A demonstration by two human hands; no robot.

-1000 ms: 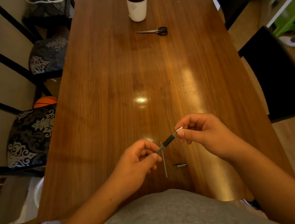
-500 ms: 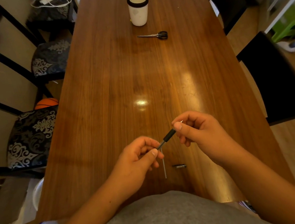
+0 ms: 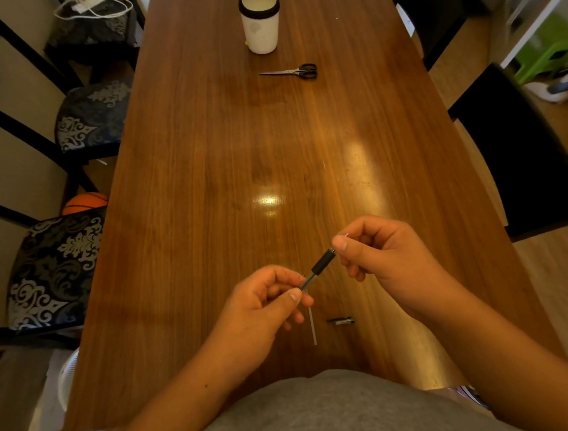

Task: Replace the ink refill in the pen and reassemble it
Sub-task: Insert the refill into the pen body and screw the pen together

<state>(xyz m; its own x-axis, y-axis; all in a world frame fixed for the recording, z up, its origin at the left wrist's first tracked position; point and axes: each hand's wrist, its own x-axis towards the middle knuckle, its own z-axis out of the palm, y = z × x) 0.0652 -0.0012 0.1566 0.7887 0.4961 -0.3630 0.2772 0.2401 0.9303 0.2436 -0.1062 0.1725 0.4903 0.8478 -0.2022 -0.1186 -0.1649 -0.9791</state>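
A pen barrel [image 3: 318,268] with a black grip hangs slanted above the near part of the wooden table [image 3: 204,188]. My left hand [image 3: 264,315] pinches its lower, clear end between thumb and fingers. My right hand [image 3: 382,258] pinches its upper end at the tip, where a bit of silver metal shows past the thumb. A thin pale ink refill [image 3: 312,326] lies on the table below my left hand, pointing towards me. A small dark pen part [image 3: 340,321] lies just to its right.
Black-handled scissors [image 3: 292,72] lie far up the table, and a white cup with a black rim [image 3: 260,21] stands beyond them. Patterned chairs [image 3: 57,269] line the left side, dark chairs [image 3: 517,153] the right. An orange ball [image 3: 84,202] sits under the left chairs.
My right hand has slid along the pen's upper end, so less of the silver tip shows than a second ago. Both hands sit slightly higher in view; the parts on the table have not moved.
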